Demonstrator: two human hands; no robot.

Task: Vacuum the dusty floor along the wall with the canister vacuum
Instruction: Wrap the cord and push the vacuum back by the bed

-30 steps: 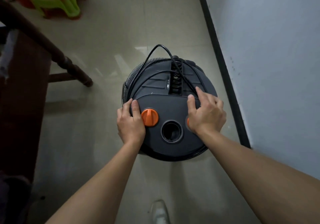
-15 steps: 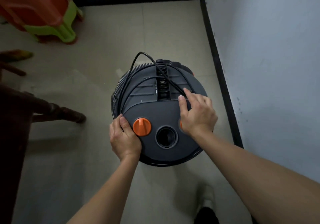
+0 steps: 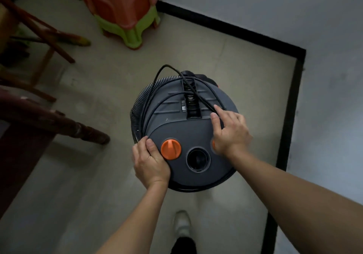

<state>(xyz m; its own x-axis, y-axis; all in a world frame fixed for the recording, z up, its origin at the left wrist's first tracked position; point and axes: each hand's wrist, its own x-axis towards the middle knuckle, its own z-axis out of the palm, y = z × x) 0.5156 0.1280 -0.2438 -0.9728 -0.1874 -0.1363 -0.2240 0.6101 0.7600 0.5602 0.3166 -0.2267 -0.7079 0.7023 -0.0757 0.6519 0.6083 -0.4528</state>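
The canister vacuum (image 3: 176,124) stands on the beige floor (image 3: 98,175), seen from above: a round dark grey lid with an orange knob (image 3: 170,149) and an open round port (image 3: 198,158). A black cord (image 3: 157,77) loops over the lid and a ribbed hose (image 3: 141,96) curls round its left side. My left hand (image 3: 150,162) grips the lid's left rim beside the knob. My right hand (image 3: 229,134) holds the right side, covering a second orange knob, its index finger touching the cord.
A grey wall (image 3: 334,116) with a black baseboard (image 3: 294,96) runs along the right and turns a corner just beyond the vacuum. Stacked orange and green plastic stools (image 3: 121,8) stand at the back. Dark wooden furniture legs (image 3: 78,130) are at the left. My shoe (image 3: 182,224) is below.
The vacuum, with both hands on it, has moved forward along the wall toward the corner. The back baseboard and the stools have come closer; the wooden leg has slid back to the left.
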